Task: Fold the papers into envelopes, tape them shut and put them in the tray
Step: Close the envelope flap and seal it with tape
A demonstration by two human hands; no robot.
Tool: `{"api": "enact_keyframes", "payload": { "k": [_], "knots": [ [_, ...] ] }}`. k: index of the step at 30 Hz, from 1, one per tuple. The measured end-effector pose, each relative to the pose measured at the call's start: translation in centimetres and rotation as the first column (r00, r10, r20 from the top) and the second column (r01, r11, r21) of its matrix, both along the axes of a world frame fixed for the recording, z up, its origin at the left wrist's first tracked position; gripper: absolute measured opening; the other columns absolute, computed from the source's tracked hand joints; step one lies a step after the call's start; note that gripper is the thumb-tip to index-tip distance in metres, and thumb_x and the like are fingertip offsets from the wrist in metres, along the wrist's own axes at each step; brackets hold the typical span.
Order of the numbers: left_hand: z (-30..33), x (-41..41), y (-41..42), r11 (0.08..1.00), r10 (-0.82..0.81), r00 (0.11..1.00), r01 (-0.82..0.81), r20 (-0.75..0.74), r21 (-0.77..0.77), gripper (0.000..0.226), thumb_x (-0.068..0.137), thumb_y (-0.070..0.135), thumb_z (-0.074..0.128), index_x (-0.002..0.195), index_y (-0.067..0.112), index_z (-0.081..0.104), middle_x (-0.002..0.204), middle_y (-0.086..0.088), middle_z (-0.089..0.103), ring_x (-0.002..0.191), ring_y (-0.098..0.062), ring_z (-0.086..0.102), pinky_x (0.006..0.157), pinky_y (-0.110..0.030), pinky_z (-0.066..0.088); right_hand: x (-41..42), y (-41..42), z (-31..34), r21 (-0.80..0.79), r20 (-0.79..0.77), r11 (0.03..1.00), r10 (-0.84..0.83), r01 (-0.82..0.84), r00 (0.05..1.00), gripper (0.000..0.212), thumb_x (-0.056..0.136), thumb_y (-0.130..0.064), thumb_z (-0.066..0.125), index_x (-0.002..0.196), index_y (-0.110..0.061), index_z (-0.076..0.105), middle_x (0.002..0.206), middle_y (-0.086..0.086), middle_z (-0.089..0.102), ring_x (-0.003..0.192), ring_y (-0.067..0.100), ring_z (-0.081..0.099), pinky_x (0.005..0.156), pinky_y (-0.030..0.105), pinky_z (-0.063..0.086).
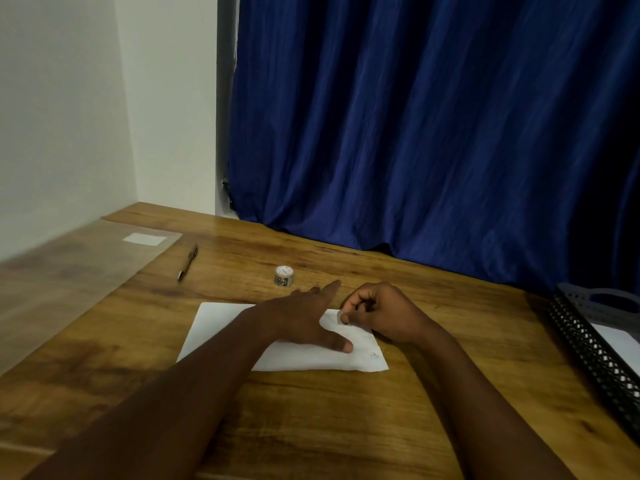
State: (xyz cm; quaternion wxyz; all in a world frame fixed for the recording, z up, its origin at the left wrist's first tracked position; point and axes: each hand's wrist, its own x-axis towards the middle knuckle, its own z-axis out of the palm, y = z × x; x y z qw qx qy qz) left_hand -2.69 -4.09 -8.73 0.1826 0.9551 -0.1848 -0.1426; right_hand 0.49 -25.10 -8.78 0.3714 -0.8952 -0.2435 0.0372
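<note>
left hand [304,320] lies flat, fingers straight, pressing the folded white paper [221,330] on the wooden table [346,427], while the curled right hand [384,315] pinches a small tape piece [341,317] at its top edge.

A wooden table [311,427] fills the lower half of the view, warm brown with dark grain streaks. Behind its far edge hangs a deep blue curtain [433,133], heavy with vertical folds, brushing the tabletop. To the left stands a plain white wall [86,98], meeting the table's far left corner. The light is dim and soft, and the curtain's right side sinks into shadow.
</note>
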Motion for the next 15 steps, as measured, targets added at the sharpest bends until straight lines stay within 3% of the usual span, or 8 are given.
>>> {"api": "enact_keyframes", "payload": {
  "k": [7,11,15],
  "knots": [
    [-0.1,0.0,-0.1,1.0,0.012,1.0,-0.013,-0.015,-0.023,0.125,0.077,0.075,0.071,0.16,0.038,-0.015,0.174,-0.003,-0.001,0.159,-0.035,0.006,0.125,-0.057,0.021,0.6,0.0,-0.4,-0.061,0.014,0.998,-0.017,0.017,1.0,0.014,0.081,-0.03,0.086,0.093,-0.03,0.08,0.101,-0.004,0.07,0.085,0.017,0.065,0.075,0.036,0.058],
    [-0.1,0.0,-0.1,0.999,0.023,0.999,-0.024,-0.028,-0.033,0.126,0.076,0.074,0.072,0.16,0.039,-0.015,0.174,-0.003,-0.002,0.159,-0.036,0.003,0.125,-0.058,0.02,1.0,-0.1,-0.7,0.029,-0.058,0.998,-0.049,0.05,0.997,0.041,0.074,-0.03,0.091,0.111,-0.029,0.072,0.101,-0.004,0.066,0.078,0.007,0.057,0.068,0.022,0.05],
    [-0.2,0.1,-0.2,0.999,0.033,0.999,-0.035,-0.043,-0.029,0.127,0.076,0.074,0.072,0.159,0.04,-0.017,0.174,-0.002,-0.006,0.158,-0.039,-0.002,0.125,-0.06,0.016,1.2,0.2,-1.4,0.11,-0.084,0.986,-0.116,0.125,0.99,0.046,0.068,-0.033,0.095,0.109,-0.027,0.072,0.094,-0.005,0.062,0.074,0.003,0.054,0.066,0.02,0.048]
  ]
}}
